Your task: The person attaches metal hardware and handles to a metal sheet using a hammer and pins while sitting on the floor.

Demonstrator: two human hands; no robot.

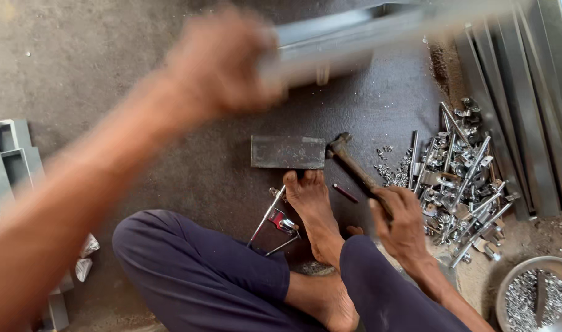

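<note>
Dark gritty workshop floor (109, 49), seen from above w/ crossed legs in navy trousers (201, 270) and bare foot (312, 209) near centre. Left hand (216, 64), blurred, closed round long grey metal channel (379, 31) raised toward floor's top edge. Right hand (401, 218) wrapped round hammer (352, 163) handle, head resting just beside flat steel block (287, 152) at mid-floor. Heap of shiny metal fittings (459, 178) by right edge, near stacked grey strips (527, 110). Bowl of small bits (533, 298) at bottom-right corner. Grey channel pieces (7, 160) at left edge.
</note>
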